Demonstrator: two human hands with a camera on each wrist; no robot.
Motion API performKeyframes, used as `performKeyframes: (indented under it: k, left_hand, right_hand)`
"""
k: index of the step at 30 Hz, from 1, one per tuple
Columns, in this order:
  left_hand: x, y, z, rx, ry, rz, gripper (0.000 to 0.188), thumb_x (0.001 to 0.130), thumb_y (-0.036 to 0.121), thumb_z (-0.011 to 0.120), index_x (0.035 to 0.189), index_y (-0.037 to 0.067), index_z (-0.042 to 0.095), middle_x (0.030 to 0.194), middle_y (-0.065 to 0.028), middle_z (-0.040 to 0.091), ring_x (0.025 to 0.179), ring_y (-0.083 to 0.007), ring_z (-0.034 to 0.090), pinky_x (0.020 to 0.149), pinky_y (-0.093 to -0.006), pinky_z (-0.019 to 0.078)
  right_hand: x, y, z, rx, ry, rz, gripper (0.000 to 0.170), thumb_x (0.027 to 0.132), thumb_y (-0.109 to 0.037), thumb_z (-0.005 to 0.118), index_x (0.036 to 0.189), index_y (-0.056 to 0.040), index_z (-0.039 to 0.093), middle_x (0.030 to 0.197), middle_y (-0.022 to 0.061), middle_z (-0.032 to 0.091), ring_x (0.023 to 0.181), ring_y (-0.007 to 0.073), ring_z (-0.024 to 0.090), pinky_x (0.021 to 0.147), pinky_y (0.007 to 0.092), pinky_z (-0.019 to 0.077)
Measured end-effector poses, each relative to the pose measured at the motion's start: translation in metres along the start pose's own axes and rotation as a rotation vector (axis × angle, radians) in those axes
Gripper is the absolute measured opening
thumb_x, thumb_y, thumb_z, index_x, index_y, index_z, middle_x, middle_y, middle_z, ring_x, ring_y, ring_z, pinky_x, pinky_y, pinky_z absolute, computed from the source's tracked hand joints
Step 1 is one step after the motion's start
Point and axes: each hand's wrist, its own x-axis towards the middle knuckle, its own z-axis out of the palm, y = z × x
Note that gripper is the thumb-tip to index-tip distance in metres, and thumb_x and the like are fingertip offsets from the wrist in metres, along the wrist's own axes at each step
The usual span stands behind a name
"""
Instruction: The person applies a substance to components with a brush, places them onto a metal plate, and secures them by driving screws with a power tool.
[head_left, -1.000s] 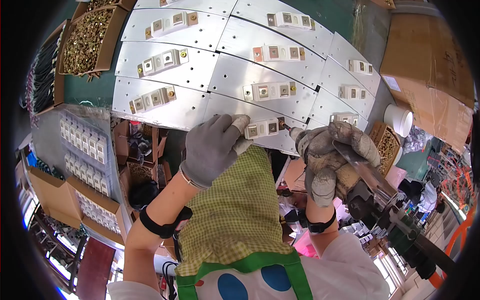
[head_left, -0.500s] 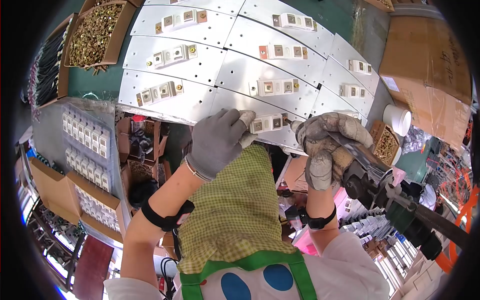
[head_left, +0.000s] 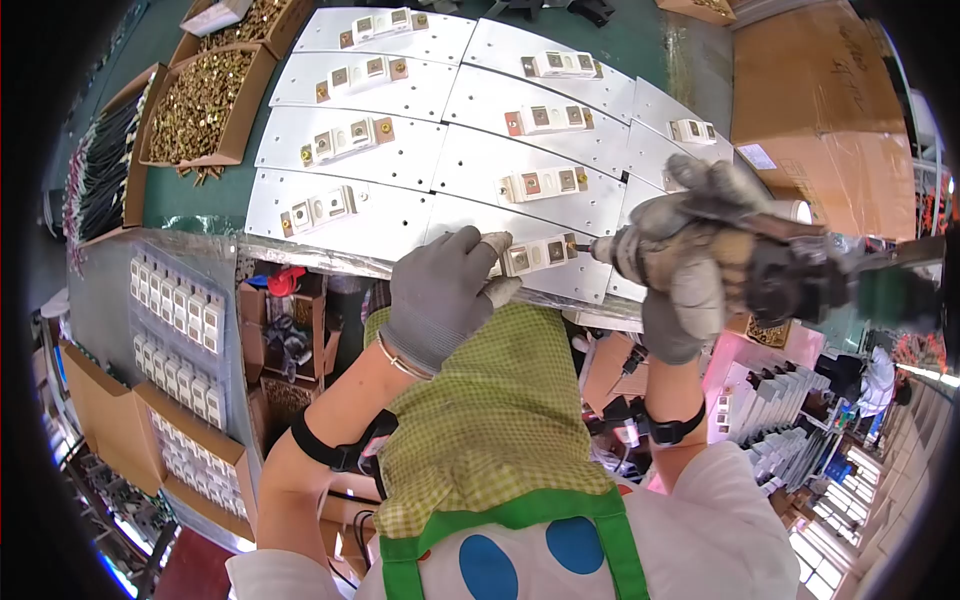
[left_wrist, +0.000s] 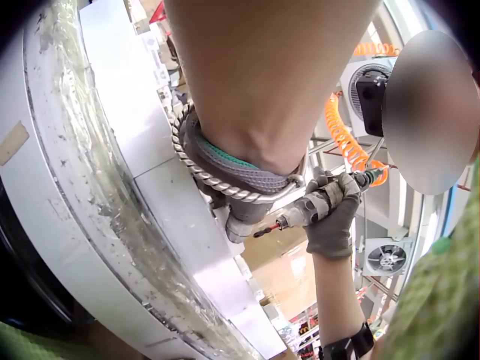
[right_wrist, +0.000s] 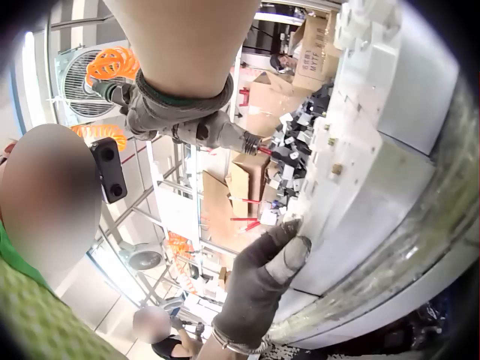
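My gloved left hand (head_left: 440, 297) pinches the left end of a white terminal block (head_left: 540, 256) with thumb and forefinger. The block lies on a flat metal plate (head_left: 467, 214) at the near edge of the table. A brass-coloured screw sits at its right end. In my gloved right hand (head_left: 690, 262) is a power screwdriver (head_left: 800, 275), its rear blurred in the head view. The left wrist view shows the red and dark driver bit (left_wrist: 268, 230) in the air, off the plates. Seen from the head, its tip points at the block's right end, a short gap away.
More plates with white blocks overlap in rows across the table. Boxes of brass screws (head_left: 205, 105) and dark cables (head_left: 112, 150) stand at the left, above a tray of white blocks (head_left: 177, 300). A large carton (head_left: 820, 110) stands at the right. An orange coiled hose (left_wrist: 341, 131) hangs behind the screwdriver.
The screwdriver's bit was at the screw on the block's right end; my right hand has drawn it back to the right and lifted its rear. My left hand stays at the block.
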Motion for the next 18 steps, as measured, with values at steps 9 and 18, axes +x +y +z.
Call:
performKeyframes:
  k: [9,18]
  left_hand:
    - [-0.077,-0.007,-0.031,-1.496,-0.091,-0.501,0.035,0.086,0.015,0.051,0.117,-0.001,0.045,0.1,-0.0092,0.056,0.08,-0.0117,0.052,0.063,-0.0202,0.0419]
    - [-0.179,0.01,0.045,-1.736,-0.223,-0.859,0.03,0.087,0.026,0.055,0.107,0.004,0.051,0.087,-0.0059,0.057,0.057,-0.008,0.045,0.049,-0.0172,0.0353]
  right_hand:
    - [-0.038,-0.051,-0.003,0.376,-0.194,0.19,0.069,0.08,-0.027,0.06,0.131,-0.0006,0.023,0.112,0.018,0.046,0.078,0.0273,0.052,0.065,0.0462,0.0507]
    - [-0.102,-0.038,0.006,0.358,-0.28,0.268,0.068,0.079,-0.025,0.061,0.13,-0.0022,0.023,0.111,0.0161,0.044,0.071,0.0228,0.049,0.056,0.041,0.0502]
